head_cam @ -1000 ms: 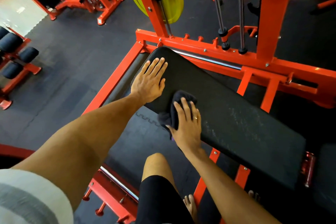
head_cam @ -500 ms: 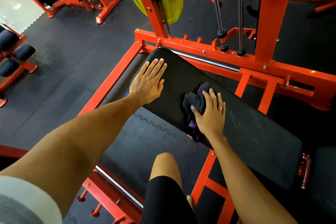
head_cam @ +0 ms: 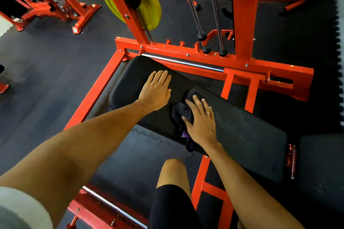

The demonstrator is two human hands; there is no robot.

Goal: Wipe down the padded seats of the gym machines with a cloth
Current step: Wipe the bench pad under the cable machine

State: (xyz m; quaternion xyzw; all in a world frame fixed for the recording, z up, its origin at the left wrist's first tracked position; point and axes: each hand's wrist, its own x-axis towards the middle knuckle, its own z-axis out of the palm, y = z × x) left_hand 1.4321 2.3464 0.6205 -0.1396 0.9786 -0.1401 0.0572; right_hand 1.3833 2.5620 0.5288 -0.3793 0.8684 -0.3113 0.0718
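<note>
**On the black pad: about half wiped, right stretch left to do**

At the middle of the padded seat (head_cam: 247, 141) your right grip (head_cam: 202, 123) lies over the dark cloth (head_cam: 179, 111). Its fingers are spread and nearly straight, pressing the bunched fabric onto the vinyl rather than clenching it. A purple-edged fold of the cloth hangs off the near edge of the pad, below your palm. Your left grip (head_cam: 156, 90) holds nothing. It lies flat and wide on the left part of the pad, fingers together, just beside the cloth, and looks to be bracing you.

As for how far along you are, the left end of the pad, around and beyond your left grip, reads as even black. To the right of the cloth, pale streaks (head_cam: 229, 123) mark the surface and run on toward the right end. I would judge this seat roughly half done. The whole right stretch is left, plus the patch under your left palm if the cloth has not covered it.

Other red machines (head_cam: 42, 8) stand at far left. Whether their pads have been wiped cannot be told, so count them as open work. The red frame (head_cam: 176, 50) around the pad is not part of the job.
</note>
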